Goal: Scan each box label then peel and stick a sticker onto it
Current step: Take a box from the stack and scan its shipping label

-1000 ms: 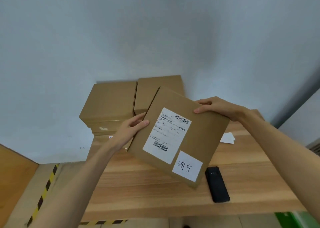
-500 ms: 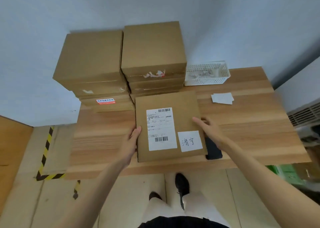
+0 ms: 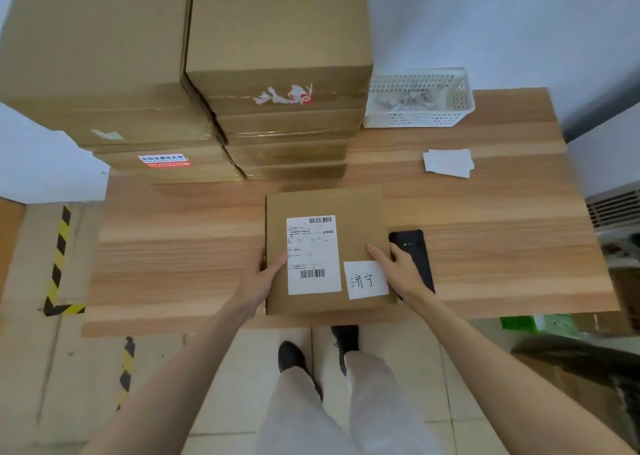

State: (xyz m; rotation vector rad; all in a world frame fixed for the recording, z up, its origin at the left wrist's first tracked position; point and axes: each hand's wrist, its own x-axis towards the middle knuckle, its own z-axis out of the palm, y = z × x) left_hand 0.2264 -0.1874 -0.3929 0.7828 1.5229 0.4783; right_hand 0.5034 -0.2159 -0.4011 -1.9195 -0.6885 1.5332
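a flat cardboard box [image 3: 325, 247] lies on the wooden table [image 3: 180, 247], close to the near edge and about midway along it. its top carries a printed shipping label [image 3: 313, 254] with a barcode near the top and another near the bottom, and beside that, at the lower right, a white sticker [image 3: 366, 279] with handwritten characters

the left hand [image 3: 261, 280] holds the box at its left edge: the thumb lies over the top, its tip just at the label's left margin, and the other fingers are hidden behind or under the side, so how they lie cannot be told. the right hand [image 3: 398, 267] is at the box's right edge, fingers fairly straight and close together; the forefinger rests on the cardboard just above the sticker, and the hand partly covers a black phone-like device [image 3: 415, 250] that lies on the table touching or just beside the box's right side. whether the fingers grip that device cannot be told

behind the box, two stacks of larger cardboard boxes [image 3: 277, 39] stand side by side against the wall; one box in the left stack bears a red and white label [image 3: 164, 160], and the top box of the right stack has torn tape remnants on its front. to the right of the stacks sits a white plastic basket [image 3: 415, 119] with scraps of paper in it, and nearer, a small pile of white sticker sheets [image 3: 448, 162] lies well apart from the box. below the table edge are the person's legs and dark shoes [image 3: 291, 356] on a tiled floor, with yellow and black tape [image 3: 59, 257] marked on the floor to the left
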